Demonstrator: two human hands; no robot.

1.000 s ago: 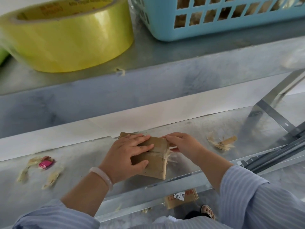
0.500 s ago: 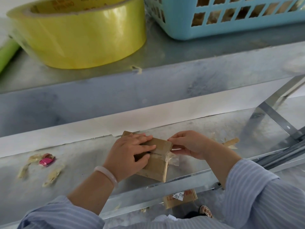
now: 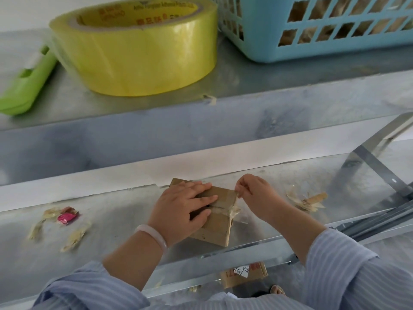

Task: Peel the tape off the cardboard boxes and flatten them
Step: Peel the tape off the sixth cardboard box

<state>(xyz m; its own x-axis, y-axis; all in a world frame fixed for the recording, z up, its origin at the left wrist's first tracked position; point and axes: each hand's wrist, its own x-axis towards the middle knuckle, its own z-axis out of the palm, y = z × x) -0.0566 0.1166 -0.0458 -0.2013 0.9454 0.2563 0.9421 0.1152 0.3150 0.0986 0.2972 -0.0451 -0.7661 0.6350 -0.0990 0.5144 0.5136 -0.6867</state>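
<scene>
On the metal counter (image 3: 111,231), the left hand (image 3: 185,209) presses straight fingers flat on a small cardboard box (image 3: 220,224). At the box's right edge the right hand (image 3: 257,195), the nearer grip, pinches the clear tape (image 3: 234,212), which seems to run leftward along the top seam. A yellow tape roll (image 3: 138,52) sits on the shelf (image 3: 245,86) beyond.

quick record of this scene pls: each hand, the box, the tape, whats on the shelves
left grip: flat on box, pressing it down
right grip: pinches tape at box's right edge
box: on lower shelf, taped, not flattened
upper shelf: tape roll, basket, green cutter
scraps: lie left and right of box
</scene>
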